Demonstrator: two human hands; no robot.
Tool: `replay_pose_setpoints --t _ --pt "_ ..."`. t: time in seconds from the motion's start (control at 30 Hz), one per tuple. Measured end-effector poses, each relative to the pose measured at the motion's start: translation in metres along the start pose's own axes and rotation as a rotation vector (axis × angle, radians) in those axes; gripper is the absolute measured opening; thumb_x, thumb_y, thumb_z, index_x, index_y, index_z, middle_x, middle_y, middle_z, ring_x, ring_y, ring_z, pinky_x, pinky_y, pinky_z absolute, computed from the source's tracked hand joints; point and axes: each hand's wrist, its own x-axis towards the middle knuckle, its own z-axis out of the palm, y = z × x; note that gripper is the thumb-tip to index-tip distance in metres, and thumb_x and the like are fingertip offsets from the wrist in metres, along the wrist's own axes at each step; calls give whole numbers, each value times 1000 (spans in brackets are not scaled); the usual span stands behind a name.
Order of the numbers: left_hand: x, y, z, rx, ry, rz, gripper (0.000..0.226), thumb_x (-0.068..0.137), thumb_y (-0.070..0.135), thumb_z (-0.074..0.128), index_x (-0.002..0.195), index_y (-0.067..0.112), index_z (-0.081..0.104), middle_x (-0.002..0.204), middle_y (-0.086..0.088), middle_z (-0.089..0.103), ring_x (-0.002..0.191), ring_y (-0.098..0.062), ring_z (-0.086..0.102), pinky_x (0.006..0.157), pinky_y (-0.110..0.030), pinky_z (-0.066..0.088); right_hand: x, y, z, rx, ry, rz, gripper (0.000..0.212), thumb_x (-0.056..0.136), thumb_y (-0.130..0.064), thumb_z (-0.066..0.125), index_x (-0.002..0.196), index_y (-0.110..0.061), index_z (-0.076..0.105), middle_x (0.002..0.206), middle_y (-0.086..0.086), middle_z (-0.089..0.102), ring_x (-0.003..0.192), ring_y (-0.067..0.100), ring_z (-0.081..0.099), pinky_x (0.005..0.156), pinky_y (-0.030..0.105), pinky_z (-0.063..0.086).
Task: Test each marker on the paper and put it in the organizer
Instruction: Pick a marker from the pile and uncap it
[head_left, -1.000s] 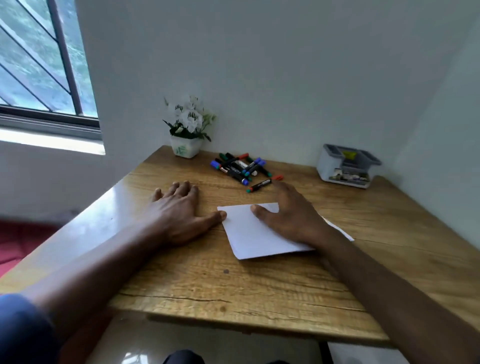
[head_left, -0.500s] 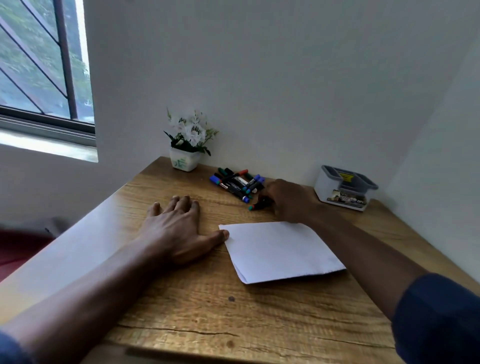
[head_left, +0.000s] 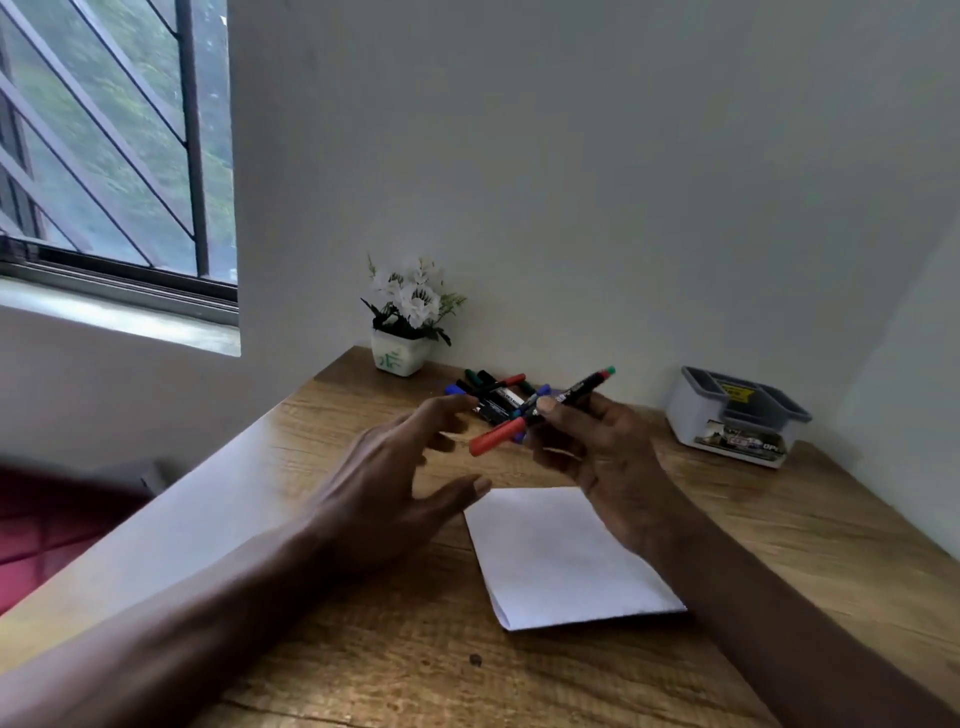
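My right hand (head_left: 597, 457) holds a black marker (head_left: 574, 397) in the air above the table; its red cap (head_left: 497, 435) points left and its far end is green. My left hand (head_left: 384, 499) hovers just left of the red cap with fingers spread, holding nothing. A white sheet of paper (head_left: 561, 561) lies flat on the wooden table (head_left: 363, 649) below my right hand. A pile of several markers (head_left: 491, 395) lies near the back wall, partly hidden behind my hands. The grey and white organizer (head_left: 737, 415) stands at the back right.
A small white pot of white flowers (head_left: 408, 322) stands at the table's back left corner against the wall. Walls close the table at the back and on the right. A barred window (head_left: 114, 156) is at the left.
My right hand has lifted one marker from beside the pile and brought it up over the paper. My left hand has left the tabletop and risen toward the marker's red cap.
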Motion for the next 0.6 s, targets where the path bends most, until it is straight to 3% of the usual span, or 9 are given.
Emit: replay_pose_setpoints --t 0.17,0.27,0.33,0.6 --pt "3 0 4 -95 40 6 41 89 39 74 127 41 59 99 16 75 78 4 71 67 -17 58 -4 28 9 62 -28 123 39 71 -28 81 105 -10 75 92 9 78 74 17 73 65 25 57" --pt "4 0 7 -75 46 1 27 90 36 74 116 38 68 85 20 73 72 2 70 61 -11 51 -1 31 8 61 -29 127 40 71 -33 82 103 -8 76 79 5 73 66 13 67 61 24 54" --pt "5 0 9 -79 41 -1 23 91 35 72 113 38 70 85 20 71 69 -1 71 59 -13 51 -1 32 7 85 -20 108 45 73 -34 81 105 -3 74 71 4 67 61 12 62 57 25 52" --pt "6 0 12 -126 65 -40 23 88 35 76 110 39 74 90 22 74 64 -4 67 58 -12 47 1 34 8 56 -23 125 23 85 -31 72 89 -8 73 66 6 69 56 13 63 53 25 53"
